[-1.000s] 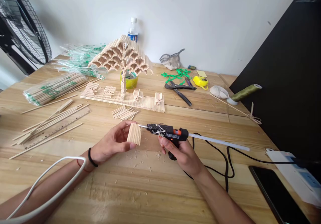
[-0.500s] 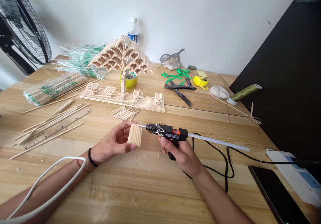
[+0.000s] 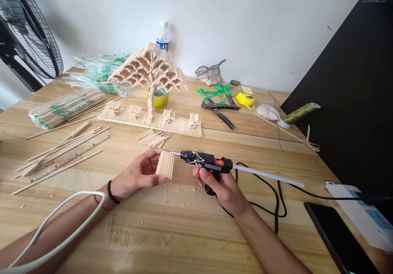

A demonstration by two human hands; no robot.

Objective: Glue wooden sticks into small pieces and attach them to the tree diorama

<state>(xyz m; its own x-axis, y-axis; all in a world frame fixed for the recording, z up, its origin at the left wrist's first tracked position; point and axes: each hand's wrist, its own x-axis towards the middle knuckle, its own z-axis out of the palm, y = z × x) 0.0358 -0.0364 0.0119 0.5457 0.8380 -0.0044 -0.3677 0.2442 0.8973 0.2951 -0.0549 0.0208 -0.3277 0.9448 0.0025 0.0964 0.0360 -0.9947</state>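
My left hand (image 3: 138, 171) pinches a small panel of wooden sticks (image 3: 165, 165) laid side by side, holding it tilted above the table. My right hand (image 3: 225, 188) is wrapped round the handle of a black hot glue gun (image 3: 204, 162), its small red light lit. The metal nozzle is at the panel's upper right corner; whether it touches I cannot tell. A white glue stick (image 3: 270, 175) juts from the back of the gun. Just beyond my hands lie short cut sticks (image 3: 152, 138), and behind them stands a stick-built tree model (image 3: 150, 77) on a flat stick base (image 3: 181, 128).
To the left are long loose sticks (image 3: 61, 149), a ruler (image 3: 70, 155) and a bagged stick bundle (image 3: 67, 108). Pliers (image 3: 221, 112), a yellow tape measure (image 3: 245, 100) and a thread spool (image 3: 301, 115) lie back right. A phone (image 3: 337, 237) and power strip (image 3: 362, 216) sit right, near the gun's black cord (image 3: 281, 200).
The glue gun has shifted slightly to the right along with my right hand. The panel in my left hand has turned a little and otherwise stays in place.
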